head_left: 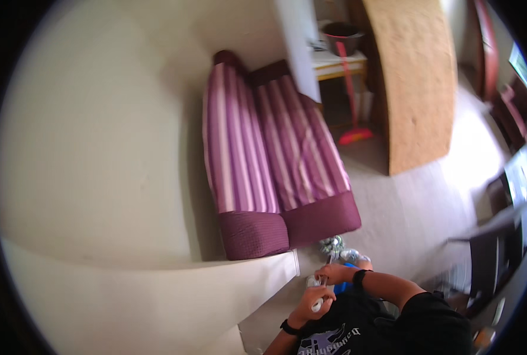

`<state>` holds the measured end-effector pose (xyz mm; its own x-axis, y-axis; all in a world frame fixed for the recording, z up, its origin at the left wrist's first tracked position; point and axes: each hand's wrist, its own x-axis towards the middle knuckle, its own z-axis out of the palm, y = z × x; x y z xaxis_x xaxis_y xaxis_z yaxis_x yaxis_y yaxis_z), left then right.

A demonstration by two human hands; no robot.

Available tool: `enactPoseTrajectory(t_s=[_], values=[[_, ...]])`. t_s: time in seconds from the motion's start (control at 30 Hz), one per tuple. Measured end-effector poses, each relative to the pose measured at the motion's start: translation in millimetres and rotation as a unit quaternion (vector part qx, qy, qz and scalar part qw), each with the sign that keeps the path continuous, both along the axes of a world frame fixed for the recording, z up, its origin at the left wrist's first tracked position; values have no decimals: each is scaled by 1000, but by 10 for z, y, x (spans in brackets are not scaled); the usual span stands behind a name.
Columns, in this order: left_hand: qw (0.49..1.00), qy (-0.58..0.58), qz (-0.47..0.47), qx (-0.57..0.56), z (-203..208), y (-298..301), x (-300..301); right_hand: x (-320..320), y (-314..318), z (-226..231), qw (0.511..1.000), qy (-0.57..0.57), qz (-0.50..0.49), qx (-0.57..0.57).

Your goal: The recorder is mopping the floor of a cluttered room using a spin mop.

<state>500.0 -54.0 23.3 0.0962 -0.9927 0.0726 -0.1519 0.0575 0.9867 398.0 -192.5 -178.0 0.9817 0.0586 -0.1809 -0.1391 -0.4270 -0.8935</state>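
Observation:
Both of my hands are low in the picture, close in front of my body. My left hand (313,303) is closed round the near end of a pole, whose white round tip (317,305) pokes out of the fist. Farther along the same pole, my right hand (334,273) grips it. Just beyond the hands, a green-and-white stringy bundle (332,244) lies on the floor; it looks like a mop head at the pole's far end. Beside my right hand are a pale bundle (351,255) and something blue (342,287), partly hidden by the arm.
A sofa (278,160) with a purple striped cover stands ahead along the wall. At left, a white wall edge (293,263) juts close to my hands. A red broom (355,135) leans by a small table (334,58), next to a tan panel (420,89). Dark furniture (497,257) lines the right.

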Motion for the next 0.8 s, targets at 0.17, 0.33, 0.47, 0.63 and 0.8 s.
enactPoseTrajectory(t_s=[0.17, 0.33, 0.47, 0.63, 0.8], values=[[988, 18, -154, -12, -87, 233, 3, -259, 709, -7, 961, -55, -270, 10], [946, -56, -318, -15, -56, 627, -299, -629, 1430, -364, 920, -112, -374, -11], [912, -65, -402, -51, 130, 820, -653, -1026, 1941, -151, 868, -117, -483, 3], [894, -14, -441, -78, 184, 1127, -1016, -1478, 2550, -139, 794, -113, -597, -15], [861, -51, -506, -28, 299, 1555, -1425, -1901, 3223, -146, 762, -77, -640, -63]])
